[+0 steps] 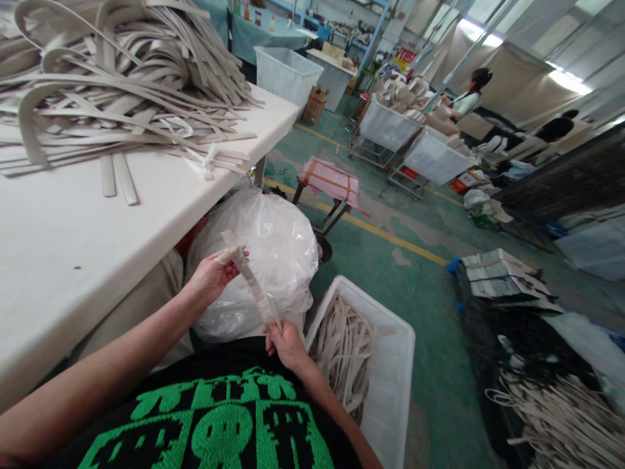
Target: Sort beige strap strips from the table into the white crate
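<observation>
Both hands occupied, pinched narrow on one pale strip. Left hand grips it just short of the upper end, a stub showing beyond the fingers; right hand has the lower part, thumb on top. Strip slants between them, in front of the clear plastic bag, beside the surface.

Handling, my guess: very light, flat, limp enough to curve but springy, judging by loops in the strip heap alongside. Unlikely to break; might twist or crease. Best hold: thumb against flat face near each end, light tension. Slipperiness: cannot tell.
</observation>
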### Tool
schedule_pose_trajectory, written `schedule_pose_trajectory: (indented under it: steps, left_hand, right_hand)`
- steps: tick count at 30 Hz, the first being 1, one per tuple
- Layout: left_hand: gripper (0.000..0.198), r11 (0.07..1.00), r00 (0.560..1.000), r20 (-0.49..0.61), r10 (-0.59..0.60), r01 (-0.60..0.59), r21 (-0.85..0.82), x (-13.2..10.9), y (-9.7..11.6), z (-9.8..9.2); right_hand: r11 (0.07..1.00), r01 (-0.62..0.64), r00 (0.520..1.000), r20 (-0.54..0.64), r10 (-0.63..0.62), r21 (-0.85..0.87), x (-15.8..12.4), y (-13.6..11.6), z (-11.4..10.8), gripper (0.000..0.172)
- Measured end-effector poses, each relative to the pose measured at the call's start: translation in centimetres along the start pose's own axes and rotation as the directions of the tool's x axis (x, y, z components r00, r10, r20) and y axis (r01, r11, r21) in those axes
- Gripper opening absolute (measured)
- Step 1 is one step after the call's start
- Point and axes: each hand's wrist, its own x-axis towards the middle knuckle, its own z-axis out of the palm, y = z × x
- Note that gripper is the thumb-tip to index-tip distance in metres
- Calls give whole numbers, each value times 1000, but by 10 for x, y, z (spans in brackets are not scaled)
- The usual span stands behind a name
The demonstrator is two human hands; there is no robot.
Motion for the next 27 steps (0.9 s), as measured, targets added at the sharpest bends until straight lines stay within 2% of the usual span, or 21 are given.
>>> schedule_pose_trajectory:
  steps: [4,7,11,14,17,19,21,24,27]
  left_hand:
    - [13,999,999,40,-26,25,23,-8,-8,1]
    - [20,996,994,98,38,-45,71,-14,-10,4]
    - [25,970,968,240,68,-120,212,-24,-14,11]
    - [31,960,952,305,38,-119,252,-25,-12,14]
    - [24,969,965,226,130,-172,178,-18,-3,15]
    - [24,969,972,147,185,-205,136,-12,2,16]
    - [27,973,976,120,184,-198,116,-7,3,16]
    - [33,981,978,161,133,-153,122,-6,-4,15]
    - [35,974,964,254,84,-133,183,-13,-20,11]
  right_hand:
    - [997,22,998,64,-27,77,8,-15,-9,76]
    - [989,147,989,18,-148,22,25,-42,-11,71]
    - [948,303,951,40,-308,95,51,-81,2,66]
    - [944,326,943,55,-328,48,61,-98,13,62]
    - [955,292,957,19,-291,-56,60,-97,16,55]
    - [960,269,963,34,-268,-70,54,-90,16,51]
    - [968,245,969,47,-243,-47,48,-82,14,49]
    - [979,205,978,37,-204,-12,42,-75,10,50]
    - [979,204,979,8,-204,-26,43,-77,6,54]
